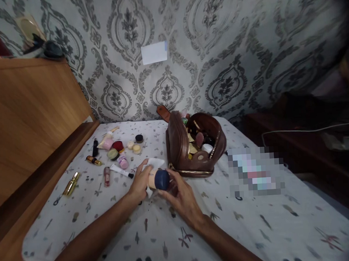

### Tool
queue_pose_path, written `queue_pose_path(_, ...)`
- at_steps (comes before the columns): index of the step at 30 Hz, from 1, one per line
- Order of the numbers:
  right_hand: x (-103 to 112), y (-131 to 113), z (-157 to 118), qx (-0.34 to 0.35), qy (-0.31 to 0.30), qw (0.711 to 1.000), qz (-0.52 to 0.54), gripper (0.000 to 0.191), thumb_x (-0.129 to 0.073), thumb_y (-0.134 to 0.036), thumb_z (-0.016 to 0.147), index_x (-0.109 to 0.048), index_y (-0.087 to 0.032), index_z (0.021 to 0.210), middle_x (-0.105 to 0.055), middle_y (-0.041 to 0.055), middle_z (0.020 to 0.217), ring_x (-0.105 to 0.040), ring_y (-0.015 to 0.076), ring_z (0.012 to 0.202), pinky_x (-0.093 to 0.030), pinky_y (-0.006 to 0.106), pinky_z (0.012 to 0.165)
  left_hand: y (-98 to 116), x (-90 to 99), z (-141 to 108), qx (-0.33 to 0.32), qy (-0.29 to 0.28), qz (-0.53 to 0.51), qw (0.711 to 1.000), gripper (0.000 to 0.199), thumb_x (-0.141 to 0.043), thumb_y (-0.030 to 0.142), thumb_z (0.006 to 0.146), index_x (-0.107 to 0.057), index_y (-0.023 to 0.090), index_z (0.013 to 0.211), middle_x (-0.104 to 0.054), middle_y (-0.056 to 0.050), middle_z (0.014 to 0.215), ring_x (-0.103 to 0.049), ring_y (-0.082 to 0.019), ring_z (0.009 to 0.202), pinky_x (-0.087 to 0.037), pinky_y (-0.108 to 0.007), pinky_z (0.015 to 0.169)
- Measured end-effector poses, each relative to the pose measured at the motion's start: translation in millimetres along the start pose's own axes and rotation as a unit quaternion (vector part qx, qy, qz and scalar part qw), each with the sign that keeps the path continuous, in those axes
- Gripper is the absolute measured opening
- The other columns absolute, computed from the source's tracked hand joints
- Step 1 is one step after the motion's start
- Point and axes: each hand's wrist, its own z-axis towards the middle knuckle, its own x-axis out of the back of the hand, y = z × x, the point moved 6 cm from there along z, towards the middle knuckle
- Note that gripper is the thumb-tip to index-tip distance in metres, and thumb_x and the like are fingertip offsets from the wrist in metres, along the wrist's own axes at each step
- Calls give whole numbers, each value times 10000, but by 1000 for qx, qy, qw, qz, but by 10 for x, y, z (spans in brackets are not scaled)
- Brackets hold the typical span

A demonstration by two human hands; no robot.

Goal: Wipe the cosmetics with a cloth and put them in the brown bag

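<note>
A cosmetic jar with a peach-coloured body and a dark blue lid (162, 180) is held on its side between both hands, above the patterned cloth. My left hand (140, 184) is closed around the body, with a white wipe or tissue (155, 163) caught between hand and jar. Thumb and fingers of my right hand (183, 196) grip the blue lid from the other side. Just behind the hands stands a brown leather bag (178, 146), unzipped, with a white-topped jar (207, 148), a pink round item and other cosmetics inside.
Left of the hands lie a white tube (120, 170), a pink lip gloss (106, 176), a gold bottle (71, 184) and several small pots, including a black-lidded one (139, 138). A blurred-out rectangular object (255, 171) rests at right. A wooden board (33, 103) borders the left.
</note>
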Motion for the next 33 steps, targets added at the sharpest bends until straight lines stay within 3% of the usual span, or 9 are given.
queue_pose_path(5, 28, -42, 17, 11, -11, 999, 42, 512, -690, -345, 852, -528, -222, 1322, -641, 105, 1184, -657, 247, 1023, -575, 377, 857, 47, -12, 8, 10, -27, 1, 1000, 530, -703, 152, 684, -619, 182, 1206, -706, 26, 746, -649, -136, 607, -480, -201, 564)
queue_pose_path(8, 67, -101, 38, 48, -13, 999, 20, 473, -647, -259, 875, -527, -246, 1332, -618, 100, 1222, -630, 247, 1092, -563, 383, 899, 75, -93, -12, 17, -119, 48, 992, 338, -763, 215, 672, -683, 164, 996, -712, 1, 725, -664, -145, 620, -497, -198, 546)
queue_pose_path(11, 81, -129, 50, 61, -17, 998, 0, 479, -629, -217, 880, -510, -249, 1343, -602, 97, 1250, -617, 244, 1126, -555, 386, 926, 44, -165, -48, 25, -197, 106, 974, 244, -768, 356, 702, -664, 157, 798, -647, 12, 593, -592, -131, 462, -409, -190, 370)
queue_pose_path(16, 40, -170, 35, 70, -30, 997, -10, 514, -671, -246, 865, -494, -255, 1348, -578, 95, 1242, -594, 247, 1160, -528, 391, 963, 34, -157, -34, 15, -172, 108, 979, 222, -725, 366, 740, -632, 165, 762, -594, 49, 528, -530, -100, 385, -302, -155, 276)
queue_pose_path(20, 69, -185, 39, 55, 3, 998, 6, 472, -709, -287, 837, -542, -240, 1276, -592, 92, 1144, -617, 239, 1049, -570, 325, 784, 36, -202, -45, 48, -199, 101, 974, 332, -673, 469, 778, -642, 142, 728, -592, 14, 472, -493, -99, 327, -284, -163, 267)
queue_pose_path(24, 147, -164, 47, 38, 59, 998, -1, 492, -735, -345, 816, -538, -215, 1247, -638, 85, 1090, -646, 222, 922, -571, 315, 719, 2, -241, -92, 100, -242, 103, 960, 506, -621, 625, 772, -630, 129, 677, -582, -9, 439, -443, -89, 278, -303, -181, 259)
queue_pose_path(29, 194, -212, 22, 73, 84, 991, -67, 454, -697, -338, 843, -539, -231, 1254, -638, 87, 1101, -652, 246, 991, -575, 358, 797, -4, -269, -146, 69, -321, 153, 932, 604, -625, 740, 705, -631, 137, 751, -620, -15, 480, -524, -110, 347, -267, -158, 256)
queue_pose_path(33, 221, -227, 9, 85, 97, 989, -71, 570, -730, -366, 820, -496, -245, 1326, -629, 95, 1135, -646, 256, 1034, -569, 383, 849, -101, -263, -161, 94, -355, 198, 909, 685, -487, 812, 737, -610, 140, 689, -560, -10, 409, -463, -97, 302, -189, -161, 253)
